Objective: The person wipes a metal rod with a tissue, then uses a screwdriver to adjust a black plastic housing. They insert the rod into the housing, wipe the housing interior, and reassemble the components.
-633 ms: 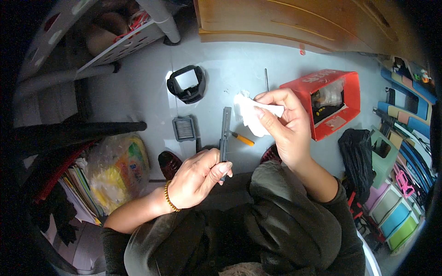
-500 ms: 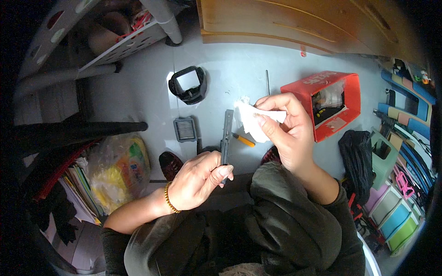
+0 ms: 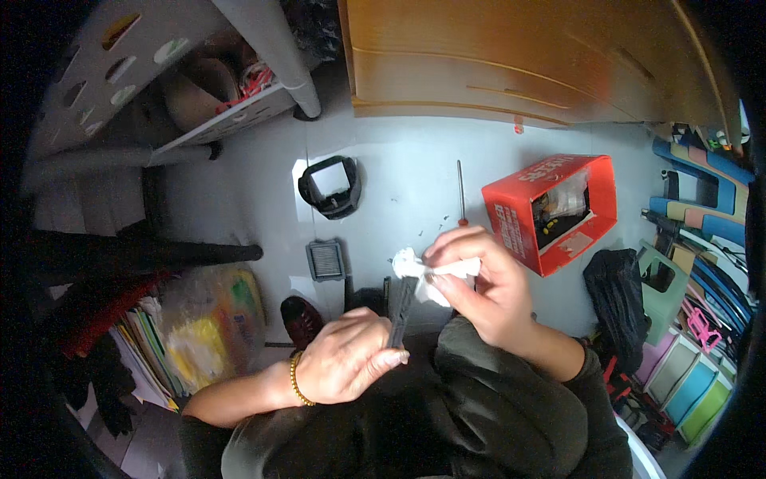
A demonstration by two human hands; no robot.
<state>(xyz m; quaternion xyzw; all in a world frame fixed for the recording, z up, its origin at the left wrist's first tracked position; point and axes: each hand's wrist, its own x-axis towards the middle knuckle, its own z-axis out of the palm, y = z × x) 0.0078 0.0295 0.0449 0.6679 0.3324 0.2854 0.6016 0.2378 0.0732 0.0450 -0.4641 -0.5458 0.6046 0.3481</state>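
Note:
My left hand point(image 3: 349, 355) is closed round the lower end of a long, narrow dark grey plastic piece point(image 3: 404, 307), which points up and away from me. A crumpled white tissue point(image 3: 435, 287) is pinched between the thumb and fingers of my right hand point(image 3: 488, 291). The tissue's bunched end touches the far tip of the plastic piece. On the floor beyond, a black ring-shaped housing point(image 3: 330, 188) lies left of the middle. Nearer to me is a grey rectangular filter point(image 3: 325, 261) with pleated slats. A screwdriver point(image 3: 461, 195) lies beyond my right hand.
A red box point(image 3: 519, 199) with bags inside lies on its side at the right. Farther right are a black plastic bag point(image 3: 613, 295) and a green stool point(image 3: 662, 287). A wooden cabinet point(image 3: 479, 72) stands at the back; a yellow bag point(image 3: 211, 327) and papers are at the left.
The tissue has come down and left onto the plastic piece's tip, and my left hand sits lower in view. The whole floor scene has shifted downward. The orange-handled tool is now out of sight.

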